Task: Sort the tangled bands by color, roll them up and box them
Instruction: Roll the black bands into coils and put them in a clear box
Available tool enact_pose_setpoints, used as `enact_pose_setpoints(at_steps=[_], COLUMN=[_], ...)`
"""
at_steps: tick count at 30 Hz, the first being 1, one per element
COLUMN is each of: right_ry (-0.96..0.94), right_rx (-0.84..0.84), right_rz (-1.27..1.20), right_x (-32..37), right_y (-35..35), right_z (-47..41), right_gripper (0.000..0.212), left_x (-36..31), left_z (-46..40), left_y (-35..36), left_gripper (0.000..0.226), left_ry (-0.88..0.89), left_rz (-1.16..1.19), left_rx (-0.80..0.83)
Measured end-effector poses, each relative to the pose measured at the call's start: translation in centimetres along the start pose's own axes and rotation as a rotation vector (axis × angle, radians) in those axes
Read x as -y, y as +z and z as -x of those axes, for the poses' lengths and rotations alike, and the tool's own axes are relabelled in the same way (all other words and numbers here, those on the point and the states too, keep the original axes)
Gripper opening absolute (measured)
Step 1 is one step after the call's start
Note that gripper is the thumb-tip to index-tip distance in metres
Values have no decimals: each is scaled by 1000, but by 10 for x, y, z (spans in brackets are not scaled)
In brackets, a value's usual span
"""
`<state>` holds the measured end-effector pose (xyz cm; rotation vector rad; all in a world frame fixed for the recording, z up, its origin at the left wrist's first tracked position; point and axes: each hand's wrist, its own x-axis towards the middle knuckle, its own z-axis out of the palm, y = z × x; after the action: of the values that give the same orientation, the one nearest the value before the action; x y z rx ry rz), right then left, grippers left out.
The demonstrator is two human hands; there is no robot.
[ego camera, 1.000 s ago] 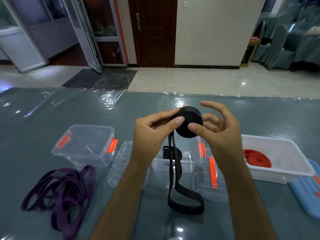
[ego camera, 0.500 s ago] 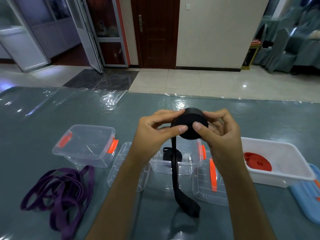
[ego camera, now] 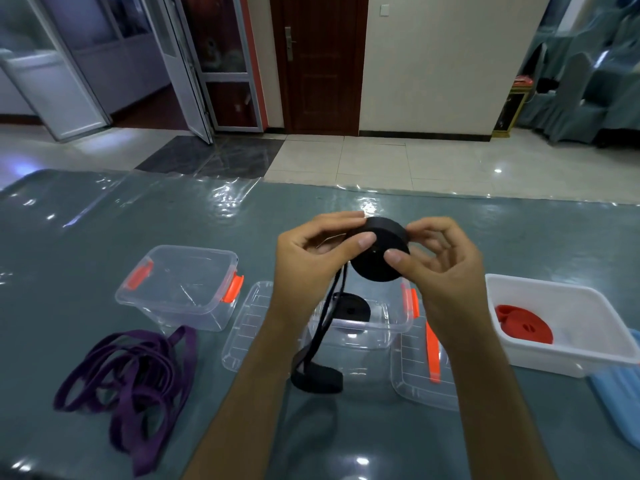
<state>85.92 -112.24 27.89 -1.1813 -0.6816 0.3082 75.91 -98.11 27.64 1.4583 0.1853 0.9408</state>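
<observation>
Head view
Counter [ego camera: 104,220]: grey-green under a glossy clear sheet; far edge crosses just beyond the hands, tiled floor past it; bare stretch at far left and far right.
Near-left room: taken by the purple bands [ego camera: 135,372], loose and tangled, flat on the counter just in front of the left clear box [ego camera: 180,289].
Left clear box: lidless, orange latches, apart from the other boxes.
Clear lid, left [ego camera: 247,327]: flat between the left clear box and the middle clear box [ego camera: 367,327], partly under the left forearm.
Middle clear box: directly below the hands, a rolled black band [ego camera: 349,308] inside.
Clear lid, right [ego camera: 422,375]: flat, orange strip on it, touching the middle box's near-right corner.
White bin [ego camera: 588,344]: right side, red rolled band [ego camera: 523,323] lying inside; blue lid [ego camera: 620,403] at the right frame edge, just beside the bin.
Black roll [ego camera: 379,251]: held in the air above the middle clear box, tilted, flat face toward the camera.
Loose black tail [ego camera: 317,372]: hanging from the roll's left side, end loop resting on the counter before the middle box.
Left hand [ego camera: 311,258]: fingers curled, thumb tip on the roll's face, fingertips over its far rim, pinching it.
Right hand [ego camera: 440,265]: thumb on the roll's lower right face, index curled onto the rim, other fingers bent behind; gripping the roll.
</observation>
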Motion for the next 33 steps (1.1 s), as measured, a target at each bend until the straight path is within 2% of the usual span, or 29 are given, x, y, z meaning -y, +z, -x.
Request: enact_pose_setpoints(at_steps=[4, 8, 10, 13, 15, 18, 21, 24, 26, 29, 31, 33], right_ry=[-23, 10, -11, -58, -18, 77, 39, -1, 71, 170, 142, 61], right_rx=[-12, 17, -6, -37, -12, 30, -3, -48, -16, 36, 21, -40], right_rz=[-82, -36, -21, -69, -119, -74, -44, -26, -35, 3, 8, 12], right_x=[-6, -5, -3, -6, -8, -7, -3, -2, -4, -5, -4, -3], right_y=[5, 3, 2, 2, 1, -5, -6, -4, -5, -9, -7, -3], right_z=[3, 1, 1, 2, 2, -1, 0, 1, 3, 3, 3, 3], right_gripper=[31, 34, 32, 34, 42, 50, 36, 34, 32, 33, 33, 33], left_x=[-4, -7, -5, -2, -1, -1, 1, 2, 4, 6, 7, 9], left_z=[-6, -4, -3, -5, -8, -5, -2, -9, -12, -7, -4, -5], left_y=[-11, -8, -7, -15, -20, -16, -8, -15, -21, -17, -13, -14], left_gripper=[36, 27, 27, 42, 47, 37, 31, 36, 37, 28, 23, 27], left_ry=[24, 57, 36, 1, 16, 37, -32, -127, -116, -65, -47, -46], left_rz=[-26, -91, -64, -47, -68, -72, -16, -20, -72, -93, -85, -93], left_rx=[106, -33, -37, 137, 209, 128, 63, 192, 231, 92, 14, 69])
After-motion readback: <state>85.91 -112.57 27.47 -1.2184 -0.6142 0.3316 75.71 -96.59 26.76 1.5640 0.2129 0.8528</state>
